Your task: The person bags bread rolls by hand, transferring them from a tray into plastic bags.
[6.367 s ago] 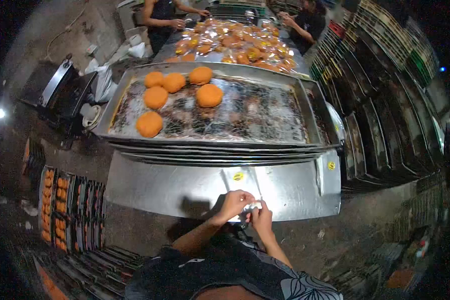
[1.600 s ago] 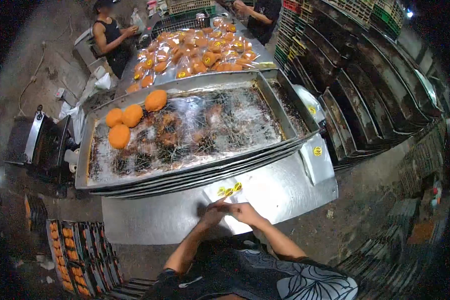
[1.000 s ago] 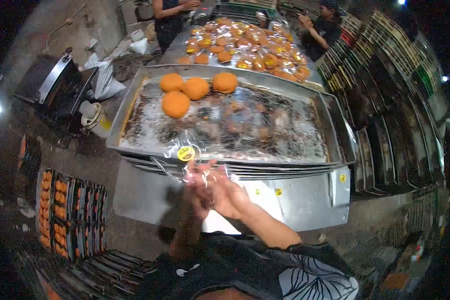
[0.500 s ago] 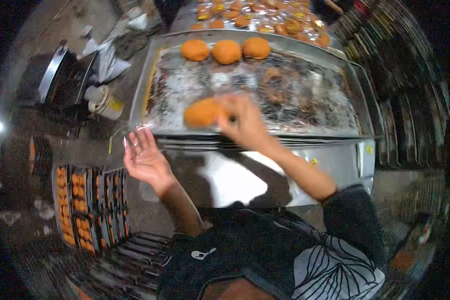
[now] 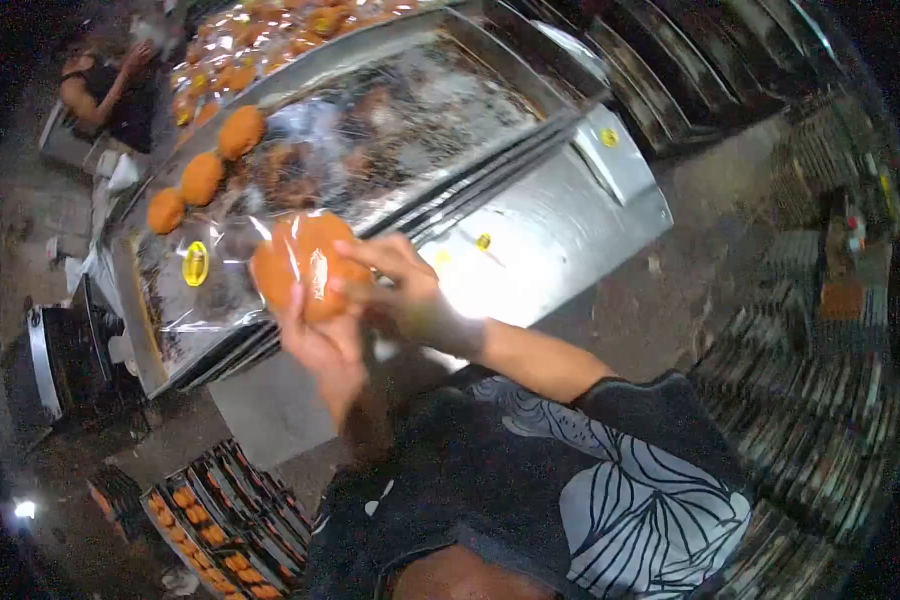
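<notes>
Orange-brown bread buns sit inside a clear plastic bag [image 5: 238, 300] with a round yellow label [image 5: 196, 263]; the bagged bread [image 5: 305, 255] is held above the front left of a metal tray [image 5: 542, 132]. My left hand [image 5: 322, 345] grips it from below, fingers closed around its near side. My right hand [image 5: 402, 278] is closed at the bag's right end, fingertips against the bread; part of this hand is blurred. Three loose buns [image 5: 201, 179] lie in a row at the tray's left end.
Bagged buns [image 5: 270, 40] are heaped beyond the tray. A metal table [image 5: 530, 235] supports stacked trays. Racks of buns [image 5: 220, 530] stand at lower left, and stacked trays [image 5: 810, 430] at right. Another person [image 5: 110, 95] is at upper left.
The bread that my right hand held over the tray is now in the clear bag, between both hands. My left hand has closed from open. The view has turned, tilting the tray.
</notes>
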Motion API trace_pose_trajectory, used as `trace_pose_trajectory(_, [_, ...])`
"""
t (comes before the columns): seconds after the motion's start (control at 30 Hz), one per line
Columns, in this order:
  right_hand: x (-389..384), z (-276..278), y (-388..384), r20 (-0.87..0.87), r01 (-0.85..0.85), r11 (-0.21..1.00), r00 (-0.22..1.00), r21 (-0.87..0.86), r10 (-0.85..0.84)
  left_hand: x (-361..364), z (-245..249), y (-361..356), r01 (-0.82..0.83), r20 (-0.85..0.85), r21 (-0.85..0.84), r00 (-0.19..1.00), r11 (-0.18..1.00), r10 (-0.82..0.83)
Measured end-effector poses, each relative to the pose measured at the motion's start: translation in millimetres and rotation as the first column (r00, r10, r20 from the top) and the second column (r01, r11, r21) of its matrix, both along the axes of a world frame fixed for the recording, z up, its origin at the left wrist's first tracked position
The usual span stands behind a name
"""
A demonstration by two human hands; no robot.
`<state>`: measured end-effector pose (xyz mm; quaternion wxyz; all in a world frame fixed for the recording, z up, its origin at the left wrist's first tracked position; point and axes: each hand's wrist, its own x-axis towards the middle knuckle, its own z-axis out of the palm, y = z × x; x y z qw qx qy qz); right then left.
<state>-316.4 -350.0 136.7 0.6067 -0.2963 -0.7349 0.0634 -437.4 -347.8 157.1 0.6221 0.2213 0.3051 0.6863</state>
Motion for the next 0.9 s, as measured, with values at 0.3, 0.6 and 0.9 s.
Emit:
trace_pose_trajectory(0.3, [126,-32,19,-0.350,-0.032,0.837,0.917,-0.546,-0.193,113,-39,-32,0.454,-0.377,-0.160,0.793,0.876,-0.480])
trace_pose_trajectory(0.6, [126,26,84,0.126,0.003,0.999,0.992,-0.046,0.003,208,-275,-31,0.658,-0.973,-0.045,-0.200,0.752,0.117])
trace_pose_trajectory(0.9, [200,-117,-64,0.259,0.142,0.399,0.931,-0.906,0.258,161,-209,-33,0.591,-0.300,-0.379,0.649,0.712,-0.699])
